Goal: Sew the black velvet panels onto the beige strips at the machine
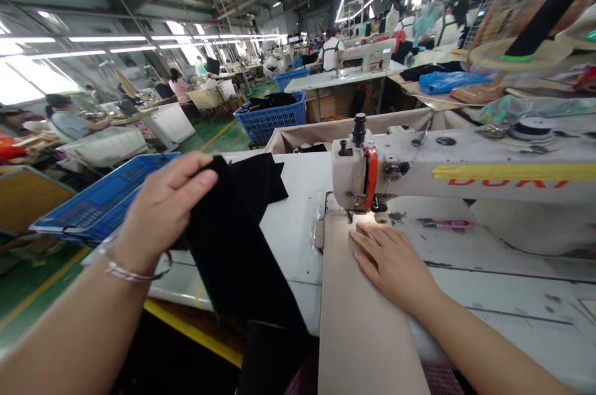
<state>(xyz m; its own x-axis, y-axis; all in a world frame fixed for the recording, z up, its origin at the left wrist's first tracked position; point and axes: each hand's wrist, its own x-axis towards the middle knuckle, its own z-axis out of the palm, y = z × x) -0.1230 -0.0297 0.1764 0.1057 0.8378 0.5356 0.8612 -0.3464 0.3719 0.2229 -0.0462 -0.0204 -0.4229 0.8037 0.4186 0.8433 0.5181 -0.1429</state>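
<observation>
My left hand [165,202] is closed on the upper end of a long black fabric strip [242,258], thumb and fingers pinching its edge. The strip hangs down past the table's front edge towards my lap. More black fabric [261,181] lies behind it on the white table. My right hand [395,258] rests flat, fingers stretched out, on a beige fabric panel [363,314]. That panel runs from under the needle area of the sewing machine [400,162] down over the front edge. A small lamp lights the cloth beside the presser foot [350,216].
Pink-handled thread snips [447,223] lie on the machine bed to the right. A blue crate [107,196] stands left of the table, and another blue basket [272,118] holds dark cloth beyond it. A black thread cone [542,16] stands at upper right. Other people work farther off.
</observation>
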